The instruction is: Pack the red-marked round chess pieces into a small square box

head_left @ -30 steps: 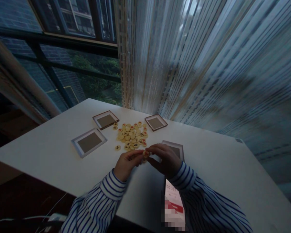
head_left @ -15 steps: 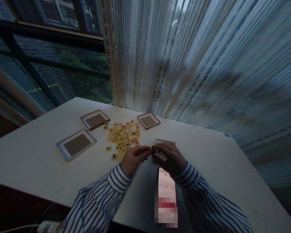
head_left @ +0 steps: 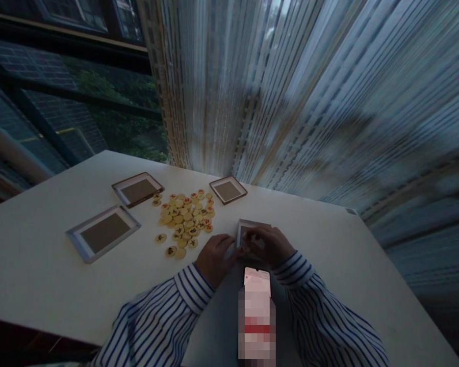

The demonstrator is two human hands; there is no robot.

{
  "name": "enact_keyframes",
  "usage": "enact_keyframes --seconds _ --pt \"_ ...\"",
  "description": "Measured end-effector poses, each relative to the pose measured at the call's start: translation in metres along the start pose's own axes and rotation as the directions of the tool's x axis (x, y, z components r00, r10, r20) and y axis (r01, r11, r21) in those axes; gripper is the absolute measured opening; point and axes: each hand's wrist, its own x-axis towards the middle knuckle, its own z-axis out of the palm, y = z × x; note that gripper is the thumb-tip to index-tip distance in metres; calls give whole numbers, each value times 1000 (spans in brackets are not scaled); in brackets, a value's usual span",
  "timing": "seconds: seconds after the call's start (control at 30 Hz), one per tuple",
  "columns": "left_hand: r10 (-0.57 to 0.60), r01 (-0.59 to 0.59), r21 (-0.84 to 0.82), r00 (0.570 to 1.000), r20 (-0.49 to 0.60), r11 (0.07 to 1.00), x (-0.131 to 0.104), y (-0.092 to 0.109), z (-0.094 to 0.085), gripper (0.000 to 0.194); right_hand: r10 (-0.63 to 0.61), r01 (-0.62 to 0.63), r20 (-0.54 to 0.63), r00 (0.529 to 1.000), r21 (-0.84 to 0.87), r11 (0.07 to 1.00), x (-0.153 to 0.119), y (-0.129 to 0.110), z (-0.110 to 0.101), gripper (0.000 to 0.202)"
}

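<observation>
Right grip (head_left: 271,247) pinches what looks like a xiangqi piece (head_left: 246,236) over the nearest tray (head_left: 254,223), where another piece (head_left: 241,250) shows; the left grip (head_left: 214,258), its state unclear, is just beside. Beyond, heaped xiangqi pieces (head_left: 185,216) lie on the bench (head_left: 329,285) between three trays (head_left: 77,246).

The pieces (head_left: 179,220) look smooth and plastic-like, with a faint sheen. The trays (head_left: 75,247) look like smooth plastic, their bases (head_left: 104,233) matt. The table (head_left: 329,265) is smooth, the phone (head_left: 257,281) glassy, the sleeves (head_left: 149,318) soft matt cloth, the curtain (head_left: 222,102) thin, ribbed fabric.
</observation>
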Motion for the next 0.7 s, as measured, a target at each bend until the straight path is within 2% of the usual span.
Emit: enact_keyframes --seconds 0.1,0.23,0.4,0.7 --pt "88 -94 173 995 43 980 -6 -5 7 25 44 -38 111 993 -56 998 2 3 2 12" --pt "72 -106 269 988 134 957 -8 -9 11 25 134 -99 254 958 -144 985 9 2 0 15" --pt "35 -91 272 978 206 958 -9 -8 12 20 189 -105 388 902 -228 968 20 -2 0 19" --pt "3 -65 242 969 245 968 -10 -8 14 21 202 -75 482 853 -269 960 30 -5 0 21"
